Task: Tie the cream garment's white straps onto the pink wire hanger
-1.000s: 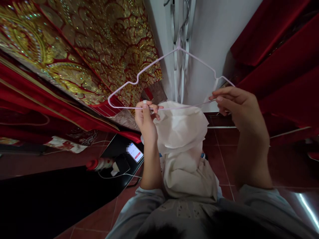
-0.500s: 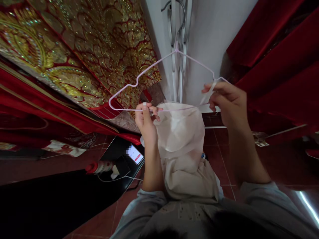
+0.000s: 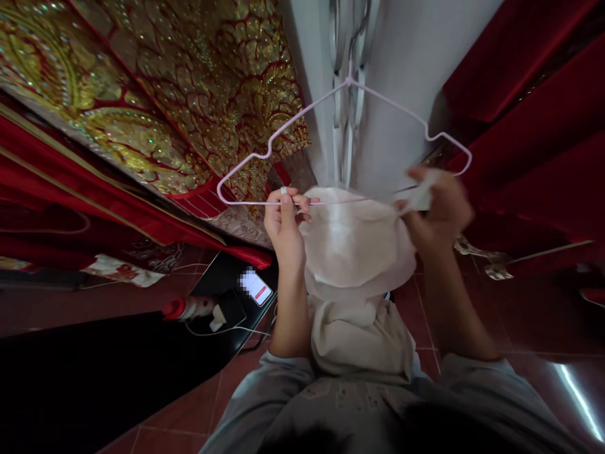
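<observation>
A pale pink wire hanger [image 3: 309,109] is held up in front of me, its hook pointing away over grey metal scrollwork. My left hand [image 3: 286,221] is closed on its bottom bar, left of the middle; a white band wraps one finger. At the right end, my right hand [image 3: 442,211] pinches a white strap [image 3: 422,194], blurred by motion. This strap is below the hanger's right notch, apart from it. A sheer white garment [image 3: 352,243] hangs beneath the bar, between my hands. Whether the strap joins it is unclear.
Gold-and-red sequinned cloth [image 3: 203,75] hangs at left, dark red velvet [image 3: 534,132] at right. On a black table [image 3: 118,372] lie a lit phone [image 3: 256,288], a red-capped bottle [image 3: 186,309] and a white cable [image 3: 227,330]. Red tiles [image 3: 189,403] cover the floor.
My right hand has drawn the strap down, away from the hanger's right notch, baring that end of the hanger. The white garment spreads wider. My left hand keeps its grip.
</observation>
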{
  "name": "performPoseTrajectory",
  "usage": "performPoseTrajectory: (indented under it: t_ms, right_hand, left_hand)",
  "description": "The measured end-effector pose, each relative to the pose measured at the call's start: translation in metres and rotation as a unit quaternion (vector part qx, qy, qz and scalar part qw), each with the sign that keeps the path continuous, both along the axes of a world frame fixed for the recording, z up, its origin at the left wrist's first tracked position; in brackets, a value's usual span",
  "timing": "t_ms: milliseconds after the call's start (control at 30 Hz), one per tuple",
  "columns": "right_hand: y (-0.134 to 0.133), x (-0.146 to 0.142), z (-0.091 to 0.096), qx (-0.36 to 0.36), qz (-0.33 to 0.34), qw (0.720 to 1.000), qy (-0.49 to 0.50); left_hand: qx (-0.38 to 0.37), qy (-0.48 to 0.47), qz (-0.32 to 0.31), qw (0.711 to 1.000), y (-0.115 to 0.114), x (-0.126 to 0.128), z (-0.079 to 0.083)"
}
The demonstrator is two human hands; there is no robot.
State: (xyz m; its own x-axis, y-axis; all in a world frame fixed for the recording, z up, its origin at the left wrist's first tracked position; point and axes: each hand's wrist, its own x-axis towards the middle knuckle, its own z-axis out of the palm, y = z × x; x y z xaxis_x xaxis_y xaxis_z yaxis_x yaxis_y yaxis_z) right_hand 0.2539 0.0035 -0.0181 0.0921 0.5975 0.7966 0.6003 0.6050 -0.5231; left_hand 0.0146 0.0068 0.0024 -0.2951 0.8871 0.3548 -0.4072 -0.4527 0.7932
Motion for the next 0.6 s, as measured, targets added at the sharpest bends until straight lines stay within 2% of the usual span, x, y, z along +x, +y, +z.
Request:
performPoseTrajectory:
  t_ms: [67, 133, 200, 300, 367, 433, 500, 567, 600]
  right_hand:
    - [-0.006, -0.021, 0.011, -0.047, 0.093, 0.988, -0.116]
    - [-0.005, -0.032, 0.017, -0.053, 0.122, 0.979, -0.157]
    - [-0.005, -0.033, 0.018, -0.043, 0.109, 0.982, -0.151]
    - [-0.008, -0.028, 0.015, -0.016, 0.090, 0.986, -0.142]
    - [-0.010, -0.026, 0.012, -0.011, 0.084, 0.986, -0.145]
    - [-0.010, -0.027, 0.011, -0.011, 0.081, 0.986, -0.147]
    - [-0.009, -0.031, 0.010, -0.011, 0.080, 0.986, -0.145]
    - [-0.008, -0.033, 0.011, -0.011, 0.075, 0.987, -0.141]
    - [-0.008, -0.034, 0.012, -0.011, 0.071, 0.988, -0.139]
  left_hand:
    - [-0.011, -0.007, 0.004, 1.000, -0.002, 0.002, -0.001]
    - [-0.012, -0.012, 0.037, 0.999, -0.003, -0.003, -0.003]
    - [0.005, -0.014, 0.125, 0.992, -0.001, -0.018, -0.005]
    - [0.038, 0.002, 0.290, 0.956, 0.006, -0.055, -0.008]
    - [0.052, 0.054, 0.349, 0.934, 0.012, -0.079, -0.007]
    - [0.083, 0.140, 0.333, 0.929, 0.018, -0.096, -0.001]
    - [0.106, 0.236, 0.249, 0.933, 0.022, -0.100, 0.013]
    - [0.097, 0.317, 0.159, 0.930, 0.023, -0.095, 0.032]
    - [0.088, 0.348, 0.141, 0.923, 0.023, -0.090, 0.042]
